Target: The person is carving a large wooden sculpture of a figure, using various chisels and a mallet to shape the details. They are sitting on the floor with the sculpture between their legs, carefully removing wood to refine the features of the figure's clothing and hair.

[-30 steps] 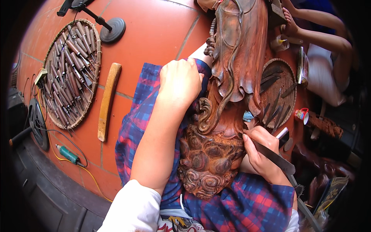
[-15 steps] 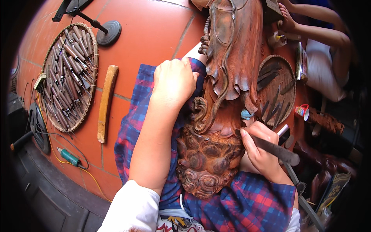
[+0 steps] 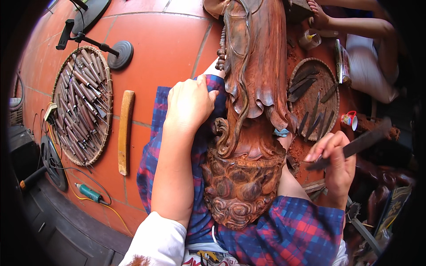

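One tool (image 3: 364, 143) was gripped by the right hand (image 3: 341, 170), right of the carving (image 3: 258, 99); left of it, the left hand's (image 3: 188, 106) fingers were too hidden to tell.

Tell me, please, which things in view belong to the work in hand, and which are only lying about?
Seemingly in use:
dark flat tool, in the right hand
carved wooden figure

Seemingly only lying about:
basket of brown-handled tools
basket of dark blades (perhaps spares)
curved wooden stick
green power tool
red cup
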Available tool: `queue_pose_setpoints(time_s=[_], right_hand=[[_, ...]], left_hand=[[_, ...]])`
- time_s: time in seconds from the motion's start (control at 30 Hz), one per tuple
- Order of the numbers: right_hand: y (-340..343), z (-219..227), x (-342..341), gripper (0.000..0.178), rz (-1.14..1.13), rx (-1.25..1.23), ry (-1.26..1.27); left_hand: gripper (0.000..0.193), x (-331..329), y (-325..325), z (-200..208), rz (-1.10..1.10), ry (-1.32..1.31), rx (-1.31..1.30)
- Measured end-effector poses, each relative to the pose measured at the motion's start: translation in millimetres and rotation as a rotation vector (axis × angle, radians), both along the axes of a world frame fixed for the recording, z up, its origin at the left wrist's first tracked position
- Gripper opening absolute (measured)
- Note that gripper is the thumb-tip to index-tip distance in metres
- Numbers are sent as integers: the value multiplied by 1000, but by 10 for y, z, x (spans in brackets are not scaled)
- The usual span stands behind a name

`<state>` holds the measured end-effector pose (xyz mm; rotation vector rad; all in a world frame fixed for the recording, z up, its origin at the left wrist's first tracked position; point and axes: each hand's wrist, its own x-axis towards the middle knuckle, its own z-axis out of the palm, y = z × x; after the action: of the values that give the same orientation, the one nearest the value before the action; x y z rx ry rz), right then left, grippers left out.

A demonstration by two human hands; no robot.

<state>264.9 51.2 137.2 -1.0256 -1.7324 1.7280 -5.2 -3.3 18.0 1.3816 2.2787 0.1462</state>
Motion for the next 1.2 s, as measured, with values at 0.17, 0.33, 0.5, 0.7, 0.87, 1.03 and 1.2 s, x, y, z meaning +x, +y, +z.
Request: queue_pose_setpoints(time_s=[0.17, 0.33, 0.5, 0.7, 0.87, 1.03, 1.2], right_hand=[[-27, 171, 59, 39, -197, 165, -216], [-32, 201, 299, 73, -208, 13, 219], [13, 94, 521, 48, 10, -536, 884], [-183, -181, 227, 37, -36, 58, 147], [-276, -211, 76, 23, 84, 246, -142], [-247, -276, -26, 19, 195, 435, -393], [-229, -317, -90, 13, 272, 416, -402]], left_hand=[[45, 5, -15, -38, 0, -2, 11], [46, -6, -29, -72, 7, -17, 41], [46, 1, -22, -60, 13, -18, 39], [42, 2, -22, -37, 21, -25, 66], [38, 44, -60, -93, 8, -17, 126], [37, 6, -40, -34, 28, -8, 95], [37, 33, -18, -56, 29, -1, 102]])
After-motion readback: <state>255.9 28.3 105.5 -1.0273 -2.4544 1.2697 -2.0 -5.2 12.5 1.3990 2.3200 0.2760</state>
